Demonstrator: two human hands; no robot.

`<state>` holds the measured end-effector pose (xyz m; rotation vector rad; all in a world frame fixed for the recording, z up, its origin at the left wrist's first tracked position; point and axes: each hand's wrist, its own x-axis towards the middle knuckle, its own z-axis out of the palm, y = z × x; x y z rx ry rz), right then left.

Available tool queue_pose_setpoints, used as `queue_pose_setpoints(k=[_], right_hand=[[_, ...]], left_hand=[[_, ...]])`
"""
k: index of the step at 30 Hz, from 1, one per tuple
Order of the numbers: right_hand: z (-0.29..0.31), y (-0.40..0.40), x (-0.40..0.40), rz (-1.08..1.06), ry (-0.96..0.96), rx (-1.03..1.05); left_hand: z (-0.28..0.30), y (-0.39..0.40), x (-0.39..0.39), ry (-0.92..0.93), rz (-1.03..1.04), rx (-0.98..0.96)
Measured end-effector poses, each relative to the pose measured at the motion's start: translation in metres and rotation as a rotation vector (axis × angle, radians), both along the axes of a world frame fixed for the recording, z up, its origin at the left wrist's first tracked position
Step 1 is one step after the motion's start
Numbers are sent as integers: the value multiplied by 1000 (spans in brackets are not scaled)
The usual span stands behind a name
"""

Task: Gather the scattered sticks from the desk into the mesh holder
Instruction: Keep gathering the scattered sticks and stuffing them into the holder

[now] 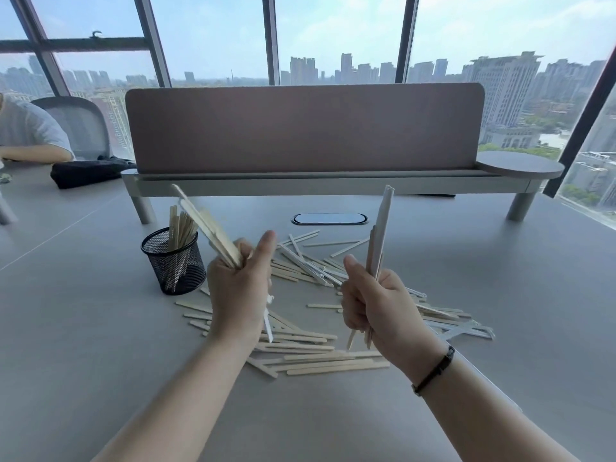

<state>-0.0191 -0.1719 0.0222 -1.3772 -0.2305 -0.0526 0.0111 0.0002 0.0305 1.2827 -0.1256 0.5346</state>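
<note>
Floor-to-ceiling windows [333,35], high-rise skyline beyond, hazy daylight. Wide grey desk [83,328] runs to every edge of view. Brown divider screen [303,128] stands across its far side on a raised shelf; oval cable port [330,219] just in front of it. Far left: mesh chair [83,125], a seated person's sleeve, cut off by the frame, dark bag [90,171] near them.

Scattered sticks [310,355] lie in a loose heap mid-desk, pale wood mixed with white-wrapped ones, partly hidden behind both forearms. Black mesh holder [175,265] upright left of the heap, several sticks standing in it.

Left hand [238,295] fisted round a bundle of sticks [210,225] tilted toward the holder; the bundle is motion-blurred, count unreadable. Right hand [376,305] closed on a near-upright bundle [378,235], ends poking out below the fist. Dark band on right wrist [433,370].
</note>
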Motion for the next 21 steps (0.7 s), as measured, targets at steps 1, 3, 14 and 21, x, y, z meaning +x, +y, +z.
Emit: queue_pose_setpoints(k=[1,3,14,21], right_hand=[[0,0,0,2,-3,-10],[-2,1,-1,6,-5,-30],[-12,9,-3,7,-43,-98],[-15,10,-1,-53,-59,-112]], left_hand=[[5,0,-1,-31,-36,-56],[10,-1,-6,-62,-127,-142],[-27,-14,-9,118,-311,160],[-29,-16,-14,69,-295,287]])
